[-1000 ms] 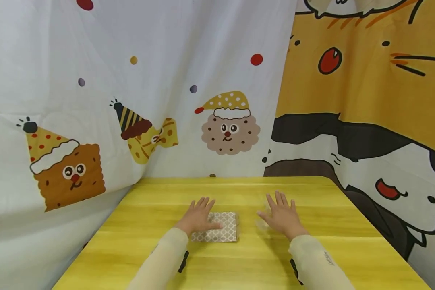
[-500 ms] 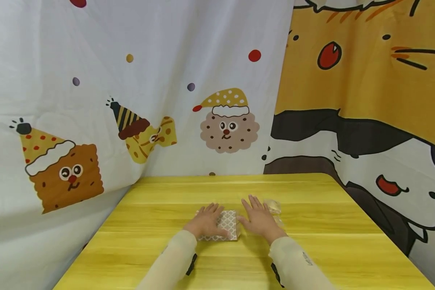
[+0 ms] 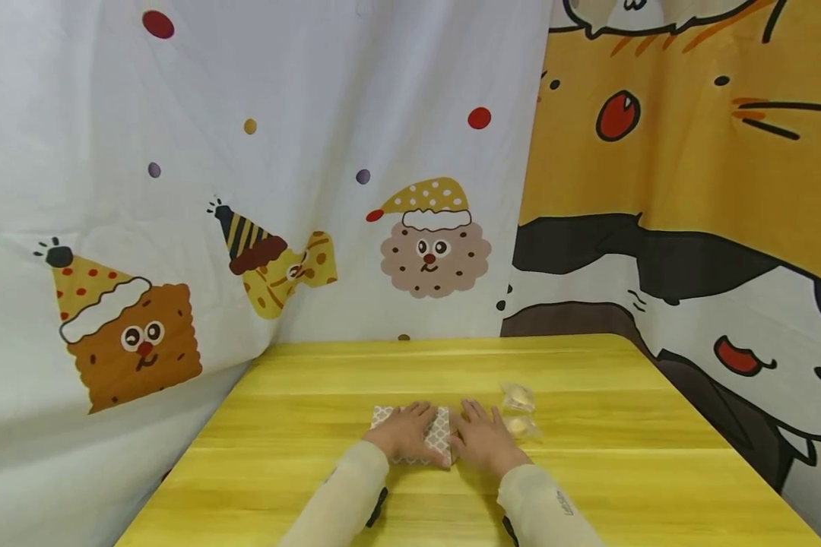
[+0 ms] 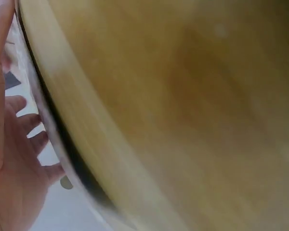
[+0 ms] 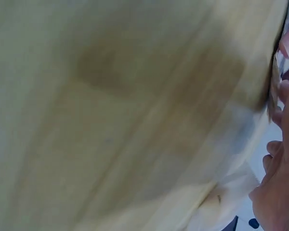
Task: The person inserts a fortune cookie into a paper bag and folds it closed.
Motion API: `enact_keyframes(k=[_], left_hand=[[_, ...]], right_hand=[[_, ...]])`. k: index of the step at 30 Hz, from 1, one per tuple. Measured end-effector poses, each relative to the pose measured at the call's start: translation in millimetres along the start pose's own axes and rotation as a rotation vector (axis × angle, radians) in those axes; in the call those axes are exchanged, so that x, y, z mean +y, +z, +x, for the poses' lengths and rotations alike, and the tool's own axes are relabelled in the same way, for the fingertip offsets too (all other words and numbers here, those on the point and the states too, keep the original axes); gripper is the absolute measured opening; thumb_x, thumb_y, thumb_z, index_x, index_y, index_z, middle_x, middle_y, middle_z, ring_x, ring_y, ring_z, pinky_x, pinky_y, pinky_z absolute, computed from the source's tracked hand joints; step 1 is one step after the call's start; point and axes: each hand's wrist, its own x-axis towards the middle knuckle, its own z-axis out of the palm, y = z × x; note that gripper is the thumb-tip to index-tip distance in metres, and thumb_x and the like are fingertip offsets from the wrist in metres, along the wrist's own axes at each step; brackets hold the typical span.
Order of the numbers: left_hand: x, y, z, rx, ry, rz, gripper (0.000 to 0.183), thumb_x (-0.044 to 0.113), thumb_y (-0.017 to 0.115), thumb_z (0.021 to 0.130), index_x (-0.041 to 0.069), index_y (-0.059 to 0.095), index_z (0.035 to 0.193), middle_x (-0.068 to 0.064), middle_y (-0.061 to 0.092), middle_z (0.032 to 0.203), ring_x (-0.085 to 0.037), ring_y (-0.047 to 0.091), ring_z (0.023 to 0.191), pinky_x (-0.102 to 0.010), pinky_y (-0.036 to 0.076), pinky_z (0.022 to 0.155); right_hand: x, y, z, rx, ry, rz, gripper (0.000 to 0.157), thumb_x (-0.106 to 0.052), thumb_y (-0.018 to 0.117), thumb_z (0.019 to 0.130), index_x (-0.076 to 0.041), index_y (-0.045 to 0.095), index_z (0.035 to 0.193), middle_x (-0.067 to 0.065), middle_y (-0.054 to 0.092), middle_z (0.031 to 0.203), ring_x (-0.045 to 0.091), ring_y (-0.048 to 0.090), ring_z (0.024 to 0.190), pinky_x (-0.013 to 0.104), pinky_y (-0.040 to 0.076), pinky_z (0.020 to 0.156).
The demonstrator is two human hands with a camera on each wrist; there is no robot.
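Observation:
A flat rectangular packet [image 3: 439, 431] with a grey-and-white lattice pattern, like a folded paper bag, lies on the yellow table. My left hand [image 3: 405, 434] rests across it, fingers extended forward and thumb near its lower right corner. At the packet's right edge is my right hand [image 3: 484, 441], its thumb and fingertips touching or very close to that edge. In the left wrist view, the left hand [image 4: 14, 187] shows its spread fingers along a thin edge. The right wrist view has the right hand [image 5: 279, 183] with fingertips beside a thin brownish flap [image 5: 273, 91].
Two small clear-wrapped pale pieces [image 3: 518, 396] lie just right of the right hand, one behind the other. The wood-patterned table [image 3: 301, 380] extends around both hands. A printed cloth [image 3: 328, 114] hangs behind and beside the table.
The right hand has moved left to the packet's right edge, exposing the wrapped pieces. My left hand has slid right across the packet, which has shifted only slightly.

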Motion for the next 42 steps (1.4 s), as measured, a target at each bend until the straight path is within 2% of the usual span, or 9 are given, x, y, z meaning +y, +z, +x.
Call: enact_keyframes(k=[4,15,29,42], left_hand=[[3.2,1.2,-3.0,-0.038,-0.031,-0.009,0.115,0.084,0.063,0.069,0.02,0.028,0.158,-0.002,0.023,0.163,-0.023,0.02,0.149,-0.051,0.02,0.118],[1.8,-3.2,-6.0,-0.039,-0.049,-0.038,0.117,0.078,0.074,0.064,0.021,0.03,0.157,-0.002,0.028,0.161,-0.029,0.032,0.144,-0.049,0.036,0.111],[-1.2,-4.3,-7.6,-0.027,-0.061,-0.185,0.111,0.073,0.076,0.068,0.023,0.031,0.157,-0.002,0.031,0.159,-0.028,0.035,0.142,-0.05,0.037,0.109],[-3.6,-2.8,-7.3,-0.01,-0.043,-0.199,0.104,0.073,0.073,0.072,0.026,0.033,0.156,0.0,0.034,0.157,-0.026,0.038,0.14,-0.05,0.039,0.108]], right_hand=[[3,7.5,-6,-0.032,0.02,-0.008,0.05,-0.041,0.046,0.105,-0.013,0.051,0.147,0.019,0.029,0.159,0.037,0.021,0.148,0.066,0.01,0.114],[7,9.9,-11,-0.073,0.075,-0.03,0.052,-0.044,0.043,0.105,-0.019,0.045,0.151,0.019,0.028,0.159,0.036,0.022,0.147,0.067,0.008,0.113],[7,3.5,-11,-0.072,0.06,-0.005,0.052,-0.044,0.046,0.104,-0.021,0.046,0.151,0.021,0.022,0.16,0.039,0.017,0.148,0.069,0.004,0.112],[8,4.7,-8,-0.047,0.007,-0.014,0.05,-0.041,0.048,0.104,-0.021,0.047,0.15,0.021,0.024,0.16,0.04,0.019,0.147,0.069,0.008,0.112]])
